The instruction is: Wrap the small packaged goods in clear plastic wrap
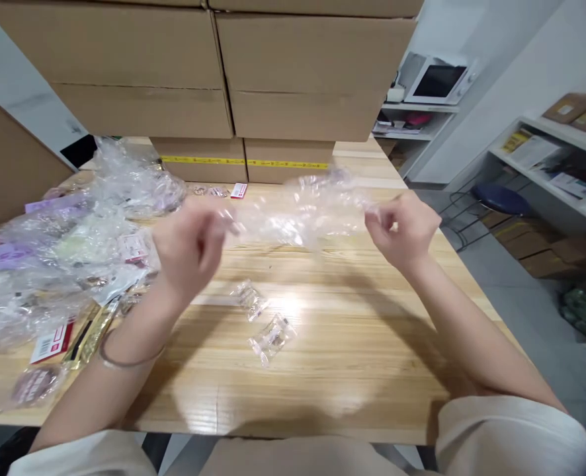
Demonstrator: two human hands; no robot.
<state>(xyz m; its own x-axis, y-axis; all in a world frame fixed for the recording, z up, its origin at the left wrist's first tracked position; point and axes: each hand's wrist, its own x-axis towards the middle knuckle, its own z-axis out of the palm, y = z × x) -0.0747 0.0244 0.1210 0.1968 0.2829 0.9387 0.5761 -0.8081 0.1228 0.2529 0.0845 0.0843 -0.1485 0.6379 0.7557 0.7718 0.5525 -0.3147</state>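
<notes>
Stretched between my two hands above the wooden table (352, 330) is a crinkled clear plastic bag (293, 215), blurred by motion. My left hand (188, 241) is closed on its left end, and my right hand (402, 228) pinches the right end. Whether anything lies inside the bag I cannot make out. Below it, on the table, rest two small clear wrapped packets, one packet (250, 299) slightly farther off and another packet (273, 338) nearer me. Their contents are too small to tell.
A heap of clear plastic packaging (89, 225) with purple pieces covers the table's left side. Near it lie a red and white card (53, 340) and a gold packet (92, 334). Cardboard boxes (313, 73) are stacked at the back. A blue stool (500, 198) stands right, beyond the table edge.
</notes>
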